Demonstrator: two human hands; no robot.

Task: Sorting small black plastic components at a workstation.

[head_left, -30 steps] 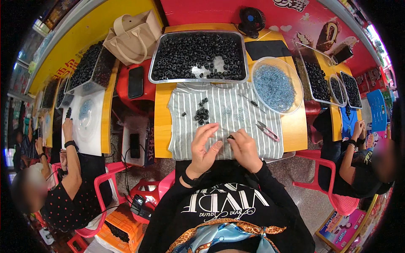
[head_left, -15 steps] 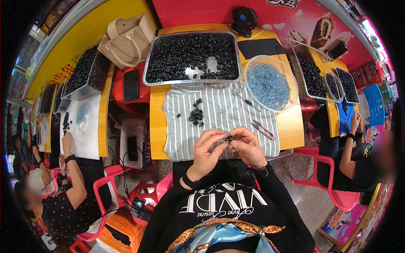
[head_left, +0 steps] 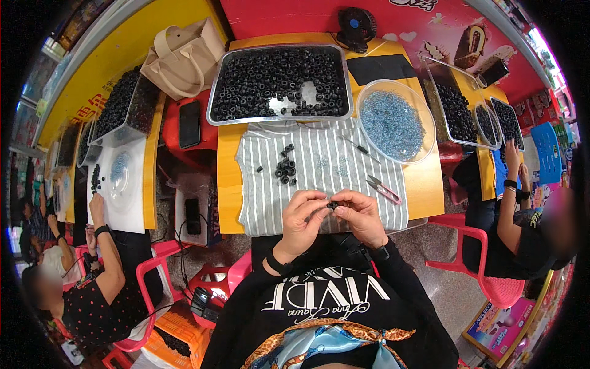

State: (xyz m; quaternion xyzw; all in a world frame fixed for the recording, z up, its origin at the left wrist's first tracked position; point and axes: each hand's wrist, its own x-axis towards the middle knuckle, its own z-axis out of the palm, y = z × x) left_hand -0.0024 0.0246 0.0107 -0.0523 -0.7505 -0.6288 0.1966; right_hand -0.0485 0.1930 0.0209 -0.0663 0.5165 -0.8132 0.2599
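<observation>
Both hands meet over the near edge of a grey-and-white striped cloth. Between their fingertips is a small black ring-shaped part, mostly covered by fingers. My left hand pinches it from one side, and my right hand grips it from the other. A loose pile of black rings lies on the cloth ahead of my left hand. Thread snips with pink handles rest right of my right hand. Farther off lie a thin tool with a black grip and a few tiny clear-blue pieces.
At the table's far side, a clear tray holds many black rings. A round bowl of clear-blue pieces stands right of it, near a black fan. A phone lies on a red stool. Co-workers sit at tables left and right.
My hands stay nearly in place, with the fingers shifting slightly around the black ring. The co-worker on the right has reached a hand forward to a tray of black parts.
</observation>
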